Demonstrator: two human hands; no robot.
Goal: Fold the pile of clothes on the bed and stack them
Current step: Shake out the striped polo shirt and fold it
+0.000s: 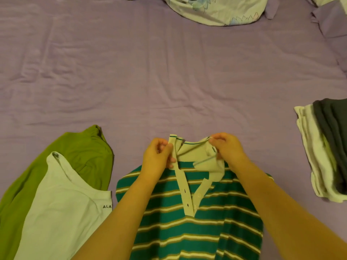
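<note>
A green polo shirt [199,222] with white and olive stripes lies front-up at the near edge of the bed, its cream button placket undone. My left hand [156,158] pinches the left side of the cream collar. My right hand [227,147] pinches the right side of the collar, which is bunched and folded over. At the left, a white top [62,209] lies over an olive green garment [80,145], both unfolded. A stack of folded clothes [323,149], cream pieces under a dark grey one, sits at the right edge.
The purple bedsheet [150,81] is wrinkled and spreads across the middle. A pale printed duvet or pillow [216,10] lies at the top. Purple pillow corners [330,19] show at the top right.
</note>
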